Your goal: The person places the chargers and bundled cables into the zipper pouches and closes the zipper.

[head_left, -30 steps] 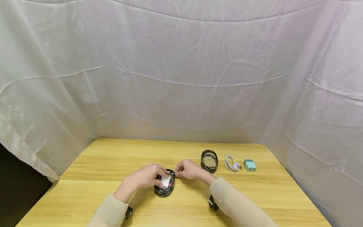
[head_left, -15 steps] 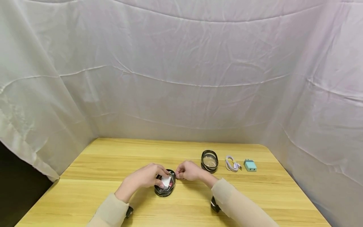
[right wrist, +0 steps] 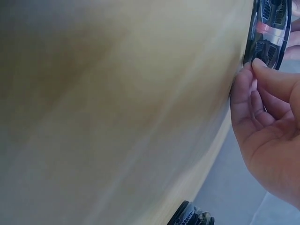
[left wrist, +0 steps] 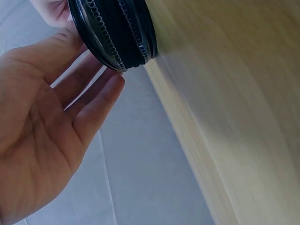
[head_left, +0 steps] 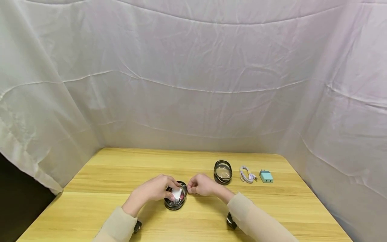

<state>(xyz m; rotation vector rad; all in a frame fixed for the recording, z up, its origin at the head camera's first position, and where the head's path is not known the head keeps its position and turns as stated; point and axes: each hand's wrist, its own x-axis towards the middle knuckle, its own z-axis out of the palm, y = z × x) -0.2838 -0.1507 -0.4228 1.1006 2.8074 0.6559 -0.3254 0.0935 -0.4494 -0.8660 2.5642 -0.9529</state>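
Observation:
A small oval pouch with a clear top and black zippered sides (head_left: 174,207) stands on the table, a white item (head_left: 177,194) and something red showing through its top. My left hand (head_left: 155,189) grips the pouch from the left, thumb and fingers spread across its top. In the left wrist view, the zipper teeth (left wrist: 105,37) run round the pouch's side. At the pouch's right side, my right hand (head_left: 202,185) pinches the zipper pull between thumb and forefinger. The fingertips (right wrist: 258,65) in the right wrist view hide most of that pull.
To the right on the wooden table (head_left: 145,161) are a second clear pouch with black trim (head_left: 223,172), a coiled white cable (head_left: 248,174) and a teal charger plug (head_left: 266,176). A pale curtain (head_left: 193,111) hangs behind the table and along both sides.
My right hand has shifted slightly right and towards me along the pouch's edge. The left hand keeps its hold, and the pouch stays in place.

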